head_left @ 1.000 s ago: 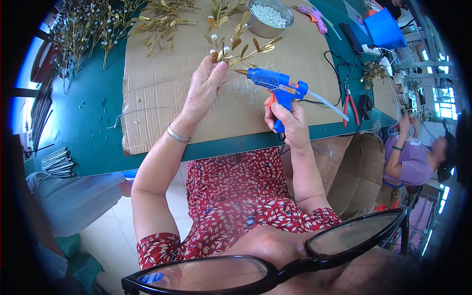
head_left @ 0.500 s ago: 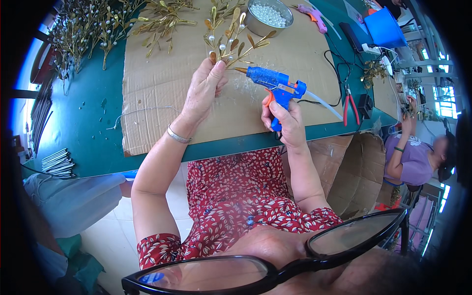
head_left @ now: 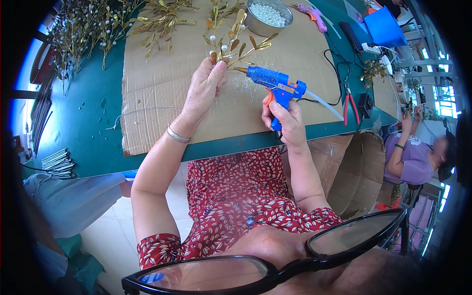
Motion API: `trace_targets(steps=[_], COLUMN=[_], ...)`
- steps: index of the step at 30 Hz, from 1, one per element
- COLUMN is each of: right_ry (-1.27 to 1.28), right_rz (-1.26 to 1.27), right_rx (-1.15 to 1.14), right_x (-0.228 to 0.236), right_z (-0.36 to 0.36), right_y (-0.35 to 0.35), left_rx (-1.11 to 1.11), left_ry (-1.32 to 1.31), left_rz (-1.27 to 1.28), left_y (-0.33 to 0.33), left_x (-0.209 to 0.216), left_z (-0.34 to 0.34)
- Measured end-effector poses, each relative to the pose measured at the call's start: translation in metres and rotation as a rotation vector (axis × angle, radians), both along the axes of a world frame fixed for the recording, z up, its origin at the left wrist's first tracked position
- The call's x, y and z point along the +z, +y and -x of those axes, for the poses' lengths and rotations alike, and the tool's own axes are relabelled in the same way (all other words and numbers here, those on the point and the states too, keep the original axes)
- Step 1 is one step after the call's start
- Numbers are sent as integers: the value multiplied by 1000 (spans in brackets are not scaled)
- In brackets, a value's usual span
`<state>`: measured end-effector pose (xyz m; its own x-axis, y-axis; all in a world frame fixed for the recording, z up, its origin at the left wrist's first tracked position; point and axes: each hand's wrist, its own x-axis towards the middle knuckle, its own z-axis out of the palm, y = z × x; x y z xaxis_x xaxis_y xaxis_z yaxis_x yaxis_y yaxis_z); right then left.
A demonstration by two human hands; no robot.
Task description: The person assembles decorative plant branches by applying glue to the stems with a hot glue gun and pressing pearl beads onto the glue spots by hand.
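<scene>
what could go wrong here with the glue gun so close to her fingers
1. The blue hot glue gun in the right hand points its nozzle at the gold leafy sprig with white pearls, close to the left hand pinching the stem; hot glue might reach those fingers.
2. Its black cord trails across the brown cardboard sheet near the red-handled pliers and might snag.
</scene>
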<state>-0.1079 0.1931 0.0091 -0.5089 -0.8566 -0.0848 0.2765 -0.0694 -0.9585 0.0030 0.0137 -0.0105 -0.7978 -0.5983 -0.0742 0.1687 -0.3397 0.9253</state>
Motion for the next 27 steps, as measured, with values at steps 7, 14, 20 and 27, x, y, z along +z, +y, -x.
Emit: trace_targets(steps=[7, 14, 20, 27], right_ry=[2, 67, 250, 641], right_rz=[0, -14, -269, -524], right_rx=[22, -122, 41, 1], right_x=[-1, 21, 12, 4], right_z=[0, 21, 95, 104], right_y=[4, 13, 31, 8], left_rx=[-1, 100, 135, 115], left_ry=[9, 20, 76, 77], left_rz=[-26, -114, -144, -140], left_y=[1, -6, -13, -13], left_x=[4, -1, -2, -1], left_z=[-1, 1, -2, 1])
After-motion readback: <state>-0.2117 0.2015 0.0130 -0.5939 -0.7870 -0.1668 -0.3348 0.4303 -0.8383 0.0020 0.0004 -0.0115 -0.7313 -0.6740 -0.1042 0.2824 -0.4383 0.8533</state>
